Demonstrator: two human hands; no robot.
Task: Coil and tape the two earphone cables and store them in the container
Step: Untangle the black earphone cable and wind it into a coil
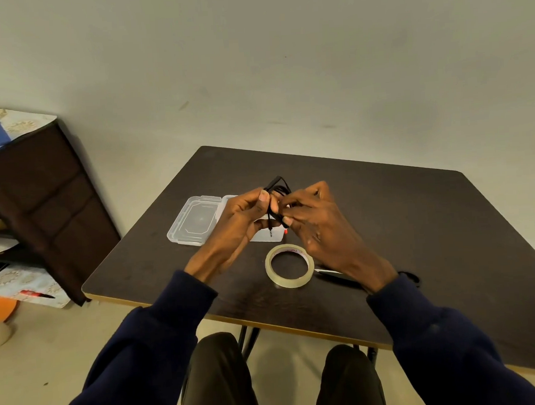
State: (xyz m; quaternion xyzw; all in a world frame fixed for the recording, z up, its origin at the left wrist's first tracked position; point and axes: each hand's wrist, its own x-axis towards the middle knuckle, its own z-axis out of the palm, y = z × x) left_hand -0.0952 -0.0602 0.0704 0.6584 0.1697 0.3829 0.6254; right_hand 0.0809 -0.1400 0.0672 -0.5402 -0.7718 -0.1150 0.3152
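A black earphone cable point(277, 187) is bunched into a coil and held up above the table between both hands. My left hand point(240, 218) pinches it from the left with thumb and fingers. My right hand point(320, 221) grips it from the right, fingertips on the coil. The jack end point(271, 232) hangs down below the hands. A roll of clear tape point(289, 265) lies flat on the table just under my hands. The clear plastic container point(271, 237) sits behind the hands, mostly hidden, with its lid point(195, 220) open to the left. Something red shows at the container's near corner.
A dark slim object point(336, 275) lies on the dark table point(418, 224) under my right wrist, and a black cable loop point(414, 278) shows beside the right sleeve. A dark brown cabinet point(40, 197) stands at the left by the wall. My knees are under the table's near edge.
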